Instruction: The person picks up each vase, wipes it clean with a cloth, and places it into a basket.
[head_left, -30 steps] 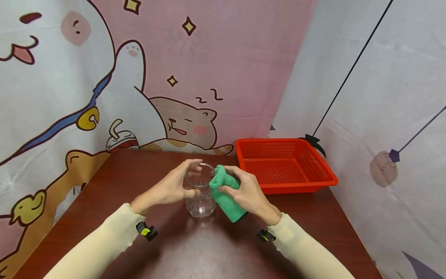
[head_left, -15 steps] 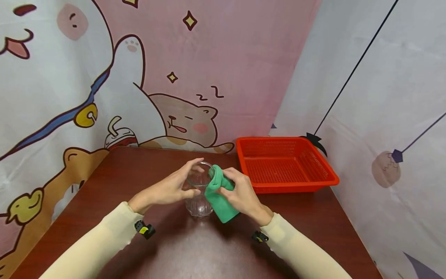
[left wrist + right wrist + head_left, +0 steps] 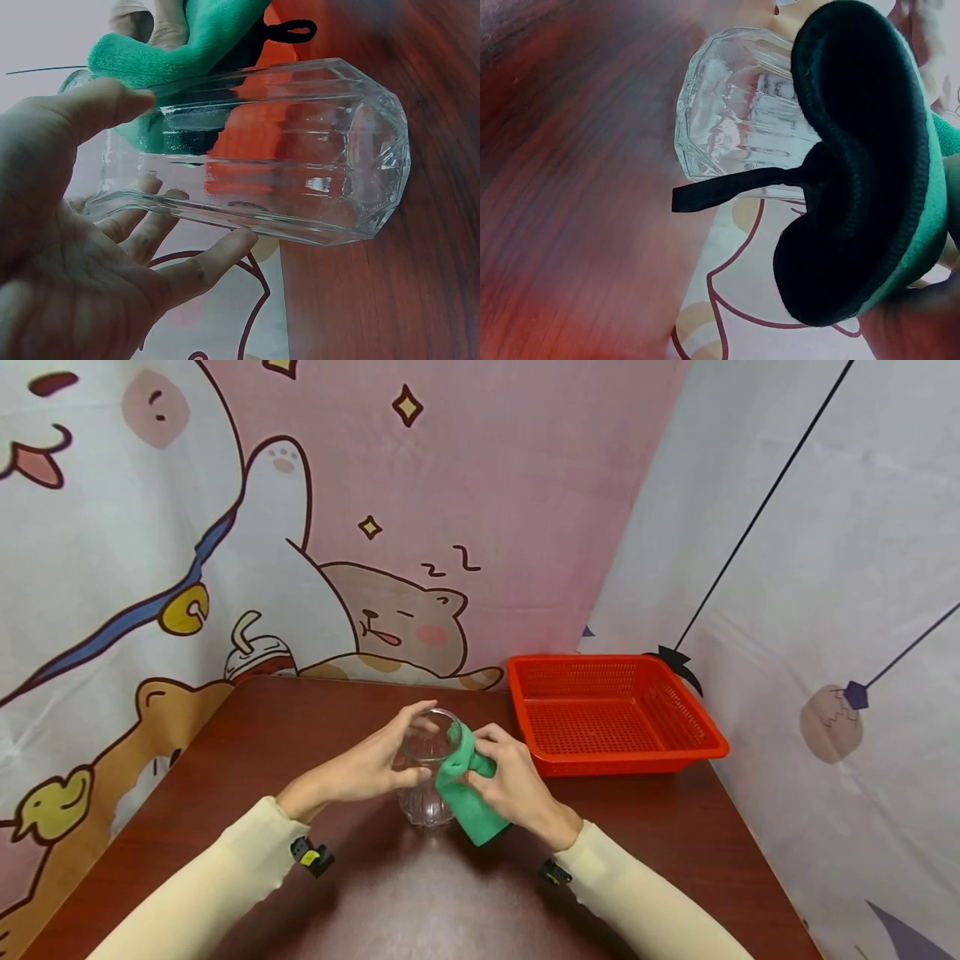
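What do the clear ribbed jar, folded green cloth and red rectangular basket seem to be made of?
Clear ribbed jar: probably glass, glossy, with bright highlights. Folded green cloth: likely microfibre or terry, matte, with fuzzy pile. Red rectangular basket: apparently moulded plastic, slightly shiny, with evenly perforated walls.

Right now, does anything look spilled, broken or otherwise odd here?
Nothing stands out. The clear, faceted glass jar looks upright and unbroken, the green, black-backed cloth against it is merely bunched, the red rectangular plastic basket sits upright, and no spill shows on the brown wooden table.
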Demonstrator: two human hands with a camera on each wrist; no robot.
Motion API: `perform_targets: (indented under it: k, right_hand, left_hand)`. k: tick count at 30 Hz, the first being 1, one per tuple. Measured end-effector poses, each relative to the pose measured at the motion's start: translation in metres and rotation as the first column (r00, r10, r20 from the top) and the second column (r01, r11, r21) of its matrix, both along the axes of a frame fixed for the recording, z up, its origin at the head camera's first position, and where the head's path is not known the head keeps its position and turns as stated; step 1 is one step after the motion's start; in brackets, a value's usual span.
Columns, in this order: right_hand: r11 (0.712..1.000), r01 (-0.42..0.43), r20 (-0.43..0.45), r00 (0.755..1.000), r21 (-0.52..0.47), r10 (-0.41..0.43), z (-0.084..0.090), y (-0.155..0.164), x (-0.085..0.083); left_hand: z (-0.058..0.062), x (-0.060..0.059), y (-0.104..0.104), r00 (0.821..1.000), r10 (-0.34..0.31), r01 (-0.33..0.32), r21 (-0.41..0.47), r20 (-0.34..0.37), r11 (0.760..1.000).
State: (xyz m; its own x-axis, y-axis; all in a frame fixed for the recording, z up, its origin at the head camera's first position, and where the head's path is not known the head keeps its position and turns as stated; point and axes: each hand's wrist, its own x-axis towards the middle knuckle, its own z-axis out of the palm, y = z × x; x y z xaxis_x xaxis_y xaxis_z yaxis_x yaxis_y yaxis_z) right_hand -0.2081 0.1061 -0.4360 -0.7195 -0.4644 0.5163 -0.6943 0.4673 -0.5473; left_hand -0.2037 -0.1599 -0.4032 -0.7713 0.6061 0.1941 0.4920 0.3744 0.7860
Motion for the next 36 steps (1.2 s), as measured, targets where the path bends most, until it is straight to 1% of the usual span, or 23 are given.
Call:
perform_targets:
  k: [7, 12, 18, 29, 36]
  right_hand:
    - [0.997, -0.015, -0.018, 1.0, 0.077, 0.016, -0.004, -0.001, -0.001]
    - [0.992, -0.027, 0.003, 1.0, 0.126, 0.027, -0.009, 0.0, -0.001]
    - [0.985, -0.032, 0.029, 0.999, 0.169, 0.028, -0.015, 0.002, -0.001]
    - [0.978, -0.048, 0.045, 0.998, 0.203, 0.04, -0.021, 0.005, 0.001]
    - [0.961, -0.038, 0.059, 0.998, 0.273, 0.023, -0.031, 0.005, 0.001]
  left_hand:
    - [-0.001, -0.002, 0.0, 1.0, 0.011, -0.011, 0.015, -0.002, 1.0]
    - [-0.003, -0.002, 0.0, 1.0, 0.009, -0.009, 0.032, 0.009, 0.999]
    - [-0.004, -0.002, 0.0, 1.0, 0.009, -0.009, 0.031, 0.025, 0.999]
    - [-0.004, -0.002, 0.0, 1.0, 0.017, -0.017, 0.036, -0.009, 0.999]
    - [-0.006, -0.002, -0.001, 1.0, 0.019, -0.019, 0.038, -0.004, 0.999]
